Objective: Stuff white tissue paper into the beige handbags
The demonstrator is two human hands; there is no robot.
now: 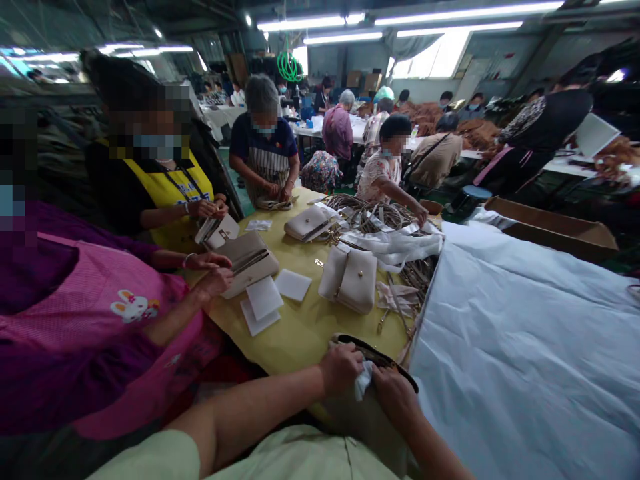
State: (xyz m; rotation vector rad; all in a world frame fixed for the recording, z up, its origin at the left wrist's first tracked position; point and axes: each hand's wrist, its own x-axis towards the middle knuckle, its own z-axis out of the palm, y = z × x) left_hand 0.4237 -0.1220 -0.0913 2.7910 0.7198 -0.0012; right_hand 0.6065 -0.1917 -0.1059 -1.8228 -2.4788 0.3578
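Held bag: seen at the table's six o'clock, its dark-rimmed opening (381, 355) turned upward, its body poorly lit.
White wad (364, 381): bunched at the opening, between both hands.
Left hand (343, 365): placed at the bag's nine o'clock, fingers closed narrowly on the wad; whether the rim is also gripped cannot be told.
Right hand (396, 398): set at five o'clock, the rim held by it.
Yellow table (305, 333): beige handbag (353, 283) laid near twelve o'clock, strap pile (367, 208) heaped beyond, white pads (293, 285) scattered at ten.
White sheet (515, 347): spread at three o'clock.
Pink-aproned co-worker (110, 353): seen at nine.
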